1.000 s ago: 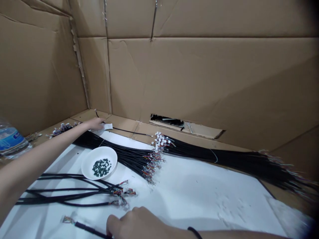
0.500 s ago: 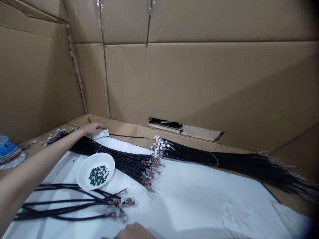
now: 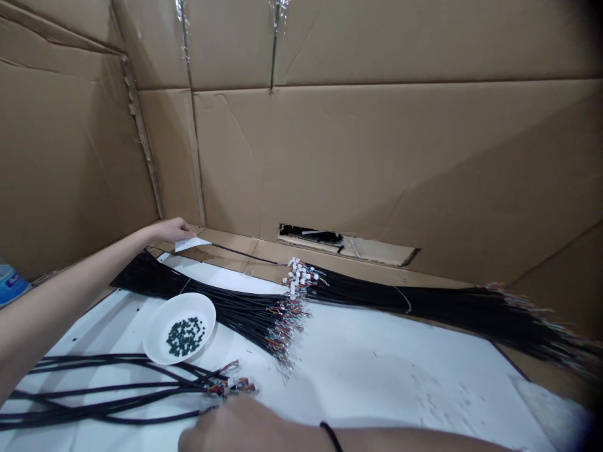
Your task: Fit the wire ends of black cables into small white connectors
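My left hand (image 3: 175,230) reaches to the far left of the board, its fingers closed at a white paper slip (image 3: 193,243). A thin black cable (image 3: 245,253) runs from behind the slip toward white connectors (image 3: 301,276). My right hand (image 3: 235,425), with its back toward me and a black band at the wrist, is low in front. It overlaps the stripped, coloured wire ends (image 3: 242,384) of several loose black cables (image 3: 117,392); its fingers are hidden. Between the hands stands a white bowl (image 3: 153,333) of small dark green pieces (image 3: 186,337).
A tied bundle of black cables (image 3: 226,307) lies behind the bowl; another tied bundle (image 3: 438,307) stretches right. Cardboard walls (image 3: 377,157) enclose the white board (image 3: 367,364), with a slot (image 3: 311,234) in the back one. A water bottle (image 3: 10,285) stands at the left edge.
My right hand has come further into view, up to the loose cables' wire ends. My left hand has moved slightly left and up, and the slip beside it has tilted.
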`<state>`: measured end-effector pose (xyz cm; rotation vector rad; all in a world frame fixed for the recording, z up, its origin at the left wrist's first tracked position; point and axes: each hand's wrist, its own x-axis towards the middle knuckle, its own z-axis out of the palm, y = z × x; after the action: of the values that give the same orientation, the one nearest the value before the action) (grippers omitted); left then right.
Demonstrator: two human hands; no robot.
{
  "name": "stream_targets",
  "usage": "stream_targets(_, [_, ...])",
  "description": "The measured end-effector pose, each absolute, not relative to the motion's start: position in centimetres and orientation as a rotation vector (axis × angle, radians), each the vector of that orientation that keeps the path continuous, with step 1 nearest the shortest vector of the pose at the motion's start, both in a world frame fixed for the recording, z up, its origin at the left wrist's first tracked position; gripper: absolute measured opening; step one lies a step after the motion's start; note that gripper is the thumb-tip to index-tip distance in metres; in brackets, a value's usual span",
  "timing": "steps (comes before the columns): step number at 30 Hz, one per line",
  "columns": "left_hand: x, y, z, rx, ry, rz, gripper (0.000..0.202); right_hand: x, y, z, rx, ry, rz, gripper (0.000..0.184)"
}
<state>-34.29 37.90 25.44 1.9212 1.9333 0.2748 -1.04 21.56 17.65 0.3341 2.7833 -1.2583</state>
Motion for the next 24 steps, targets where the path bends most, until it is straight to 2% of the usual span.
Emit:
stream_targets(3, [-33.8,37.5,27.4,1.952,1.933,0.298,0.049,-2.0,24.0,20.1,0.711,2.837,-1.741,0.008])
stream_targets(5, [-33.3,37.2,28.9,1.979,1.937,0.309,0.051,-3.1,26.4,21.8,0.903,2.397,-2.308,0.014])
stream_targets(9, [-32.0,36.6,31.9,2.028,1.922,0.296,0.055,-6.2,30.6,24.1,0.801,1.752,-2.964,0.027])
stream_targets(13, [-30.9,35.6,33.7,2.063,1.916,0.279,0.055,-10.1,32.7,24.7,0.863,1.514,-3.321,0.032])
stream_targets(16, [-30.4,34.5,34.3,2.062,1.913,0.285,0.052,-12.8,33.3,25.4,0.923,1.537,-3.520,0.025])
stream_targets(24, [-31.5,31.0,37.9,2.019,1.972,0.315,0.053,-14.3,31.7,29.1,1.090,1.789,-3.515,0.008])
